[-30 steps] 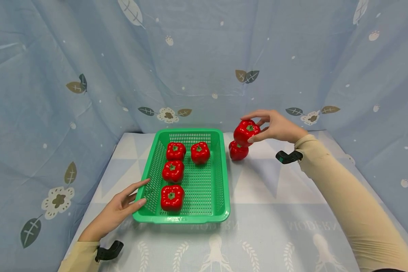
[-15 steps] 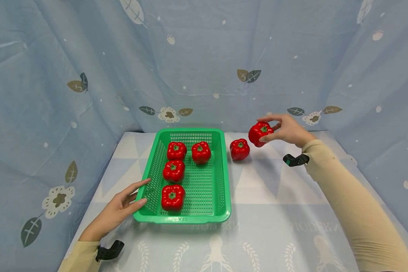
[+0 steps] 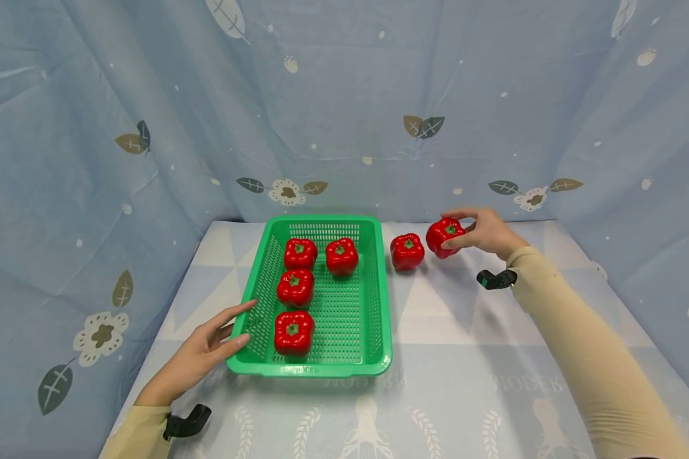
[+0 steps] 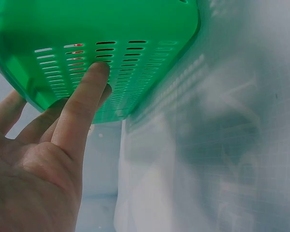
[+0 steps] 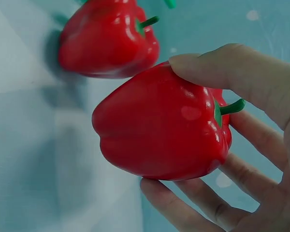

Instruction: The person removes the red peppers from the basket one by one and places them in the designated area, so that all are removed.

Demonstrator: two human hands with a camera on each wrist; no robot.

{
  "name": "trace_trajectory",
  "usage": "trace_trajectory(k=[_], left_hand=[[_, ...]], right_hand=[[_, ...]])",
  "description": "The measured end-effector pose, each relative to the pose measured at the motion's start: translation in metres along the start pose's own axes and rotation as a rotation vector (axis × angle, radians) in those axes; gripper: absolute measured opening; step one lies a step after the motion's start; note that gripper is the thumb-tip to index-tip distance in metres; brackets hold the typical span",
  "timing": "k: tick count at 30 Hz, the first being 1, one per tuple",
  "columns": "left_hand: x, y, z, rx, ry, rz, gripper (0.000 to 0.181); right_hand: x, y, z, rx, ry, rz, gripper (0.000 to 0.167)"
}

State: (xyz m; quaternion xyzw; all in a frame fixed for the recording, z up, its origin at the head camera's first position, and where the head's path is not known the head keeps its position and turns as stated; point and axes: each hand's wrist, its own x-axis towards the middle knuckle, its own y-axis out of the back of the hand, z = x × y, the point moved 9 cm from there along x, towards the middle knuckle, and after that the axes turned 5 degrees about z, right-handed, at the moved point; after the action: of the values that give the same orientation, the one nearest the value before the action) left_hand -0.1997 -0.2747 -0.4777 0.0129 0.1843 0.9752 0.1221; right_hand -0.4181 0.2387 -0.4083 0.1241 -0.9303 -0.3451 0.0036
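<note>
In the head view my right hand (image 3: 485, 234) holds a red bell pepper (image 3: 441, 237) at the back right of the table. The right wrist view shows the thumb on one side of this bell pepper (image 5: 159, 125) and fingertips on the other, its green stem facing the palm. Just left of it, another bell pepper (image 3: 407, 252) stands on the table. My left hand (image 3: 192, 360) touches the left side of a green plastic basket (image 3: 386, 319), its fingers fairly straight; a fingertip rests on the slotted wall (image 4: 121, 29) in the left wrist view.
Inside the basket are several red bell peppers, three in a left column, including a front one (image 3: 294, 333), and one at the back right (image 3: 341, 257). A pale patterned cloth (image 3: 436, 401) covers the table. Blue curtains (image 3: 344, 95) hang behind and at both sides.
My right hand has carried its bell pepper rightward, away from above the other one on the table, then lowered it close to the tabletop. The left hand and basket have stayed put.
</note>
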Motion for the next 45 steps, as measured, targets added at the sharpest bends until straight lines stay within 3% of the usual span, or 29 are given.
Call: trace_trajectory(k=[11,21,45], left_hand=[[-0.001,0.0,-0.001,0.012,-0.013,0.005,0.063],[-0.001,-0.001,-0.003,0.021,-0.005,0.013,0.062],[-0.001,0.001,0.0,0.031,-0.007,0.017,0.062]], right_hand=[[0.002,-0.019,0.026,0.004,-0.059,0.004,0.079],[0.005,-0.024,0.045,0.004,-0.088,0.03,0.08],[0.006,-0.027,0.046,-0.051,-0.088,0.05,0.083]])
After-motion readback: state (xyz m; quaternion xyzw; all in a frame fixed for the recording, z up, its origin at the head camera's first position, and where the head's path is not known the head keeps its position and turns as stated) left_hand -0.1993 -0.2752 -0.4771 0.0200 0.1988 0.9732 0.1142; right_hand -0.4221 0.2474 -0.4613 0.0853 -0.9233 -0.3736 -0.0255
